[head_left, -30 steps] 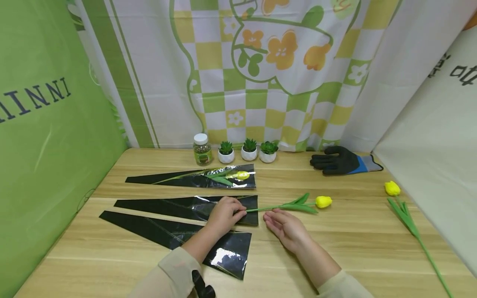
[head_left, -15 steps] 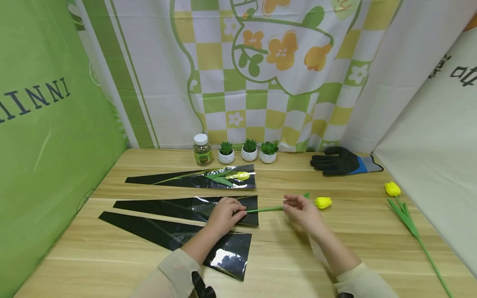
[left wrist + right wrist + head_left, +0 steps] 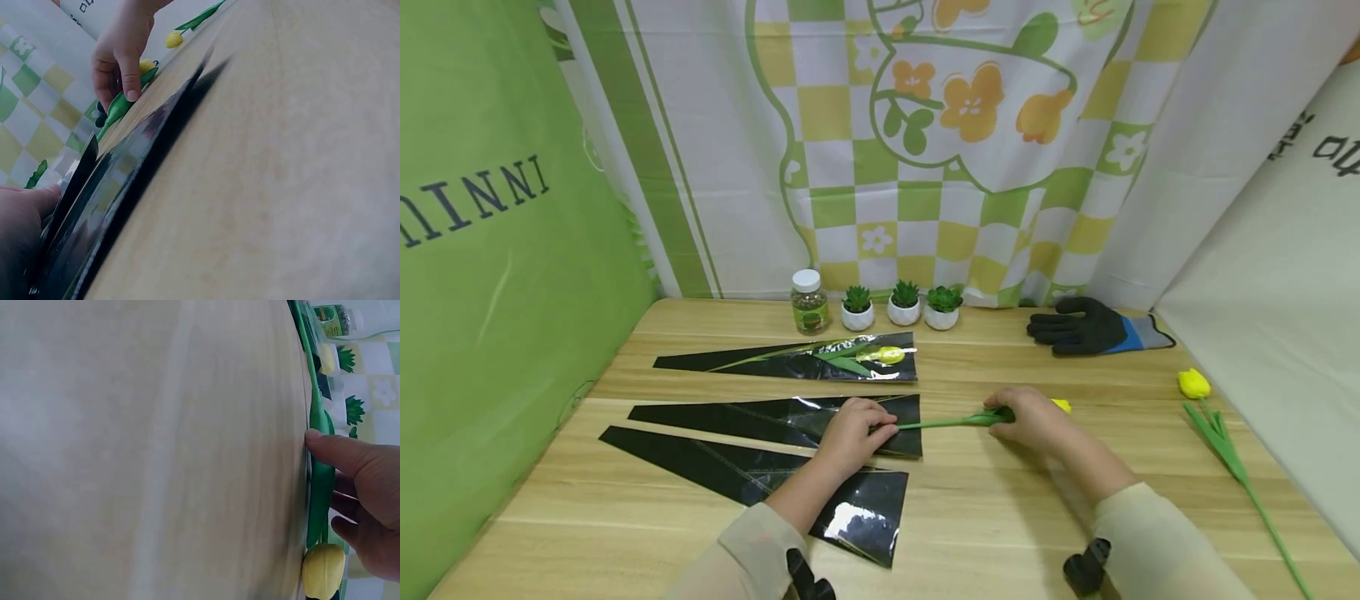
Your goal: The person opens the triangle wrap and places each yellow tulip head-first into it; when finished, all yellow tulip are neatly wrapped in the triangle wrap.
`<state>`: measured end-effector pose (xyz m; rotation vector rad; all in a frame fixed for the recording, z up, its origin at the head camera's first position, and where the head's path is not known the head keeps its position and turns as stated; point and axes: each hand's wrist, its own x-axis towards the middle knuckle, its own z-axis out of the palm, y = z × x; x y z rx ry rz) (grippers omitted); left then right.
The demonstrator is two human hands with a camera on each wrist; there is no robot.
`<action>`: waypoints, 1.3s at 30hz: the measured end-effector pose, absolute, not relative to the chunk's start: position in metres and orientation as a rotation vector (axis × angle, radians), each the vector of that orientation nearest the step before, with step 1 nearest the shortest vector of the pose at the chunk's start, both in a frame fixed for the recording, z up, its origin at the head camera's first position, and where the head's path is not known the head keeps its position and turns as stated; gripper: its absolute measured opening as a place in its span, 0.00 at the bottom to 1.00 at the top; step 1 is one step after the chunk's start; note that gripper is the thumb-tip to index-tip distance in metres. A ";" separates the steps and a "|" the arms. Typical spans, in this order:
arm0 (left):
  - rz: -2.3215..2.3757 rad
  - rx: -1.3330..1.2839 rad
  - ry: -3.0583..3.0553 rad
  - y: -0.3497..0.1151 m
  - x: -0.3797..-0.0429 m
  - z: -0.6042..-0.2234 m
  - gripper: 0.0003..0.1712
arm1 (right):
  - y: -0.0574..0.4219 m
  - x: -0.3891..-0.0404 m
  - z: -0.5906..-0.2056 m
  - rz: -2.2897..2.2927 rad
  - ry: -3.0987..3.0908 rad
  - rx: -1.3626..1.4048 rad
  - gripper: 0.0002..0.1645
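Observation:
My left hand [image 3: 856, 432] lies over the middle black flower sleeve [image 3: 722, 417], its thumb and fingers pinching the sleeve near the wide end. From those fingertips runs the green stem of a yellow artificial tulip [image 3: 951, 422]; where the stem ends is hidden. My right hand [image 3: 1033, 421] pinches that tulip at its leaves, thumb on one side and fingers on the other. In the right wrist view the yellow bloom [image 3: 323, 570] sits just beyond the fingers. The left wrist view has the left thumb [image 3: 44, 200] against the sleeve, whose edges stand up off the table.
Nearer me lies another black sleeve [image 3: 861, 508]; behind is a sleeve holding a tulip [image 3: 883, 355]. A loose tulip [image 3: 1232, 454] lies right. Along the back stand a jar [image 3: 808, 304], several small potted succulents [image 3: 904, 304] and a black-blue glove [image 3: 1093, 327].
My right hand has moved right along the tulip, from beside the stem to the leaves, and now pinches them. The left hand has stayed on the middle sleeve.

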<state>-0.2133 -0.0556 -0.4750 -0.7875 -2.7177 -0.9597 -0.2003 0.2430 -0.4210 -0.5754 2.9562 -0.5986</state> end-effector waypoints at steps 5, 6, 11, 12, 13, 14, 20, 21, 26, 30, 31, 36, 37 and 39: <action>-0.962 -0.794 -2.709 -0.056 -0.212 -0.473 0.10 | 0.245 -0.204 -0.419 -0.537 2.929 -0.615 0.18; -0.963 -0.794 -2.710 -0.056 -0.212 -0.473 0.10 | 0.245 -0.205 -0.419 -0.534 2.930 -0.627 0.17; -0.948 -0.806 -2.700 -0.055 -0.212 -0.473 0.10 | 0.244 -0.206 -0.421 -0.519 2.962 -0.744 0.12; -0.940 -0.810 -2.695 -0.055 -0.213 -0.473 0.10 | 0.242 -0.206 -0.422 -0.527 2.969 -0.754 0.11; -0.935 -0.814 -2.689 -0.055 -0.213 -0.473 0.10 | 0.240 -0.205 -0.422 -0.528 2.978 -0.770 0.11; -0.930 -0.817 -2.684 -0.055 -0.213 -0.473 0.09 | 0.237 -0.204 -0.422 -0.536 2.983 -0.776 0.11; -0.905 -0.832 -2.666 -0.055 -0.214 -0.472 0.09 | 0.214 -0.201 -0.423 -0.556 2.979 -0.765 0.12; -0.900 -0.832 -2.667 -0.055 -0.215 -0.472 0.09 | 0.210 -0.201 -0.423 -0.556 2.974 -0.760 0.12; -0.903 -0.825 -2.679 -0.055 -0.215 -0.472 0.10 | 0.195 -0.201 -0.425 -0.580 2.955 -0.729 0.12; -0.922 -0.809 -2.684 -0.055 -0.214 -0.472 0.10 | 0.186 -0.203 -0.427 -0.575 2.950 -0.752 0.13; -0.920 -0.804 -2.687 -0.055 -0.214 -0.472 0.10 | 0.184 -0.203 -0.427 -0.573 2.948 -0.756 0.13; -0.918 -0.788 -2.704 -0.055 -0.212 -0.470 0.11 | 0.180 -0.204 -0.429 -0.594 2.929 -0.726 0.13; -0.918 -0.785 -2.710 -0.055 -0.212 -0.470 0.11 | 0.180 -0.204 -0.429 -0.605 2.924 -0.717 0.14; -0.920 -0.784 -2.721 -0.055 -0.212 -0.469 0.11 | 0.182 -0.203 -0.428 -0.653 2.910 -0.693 0.16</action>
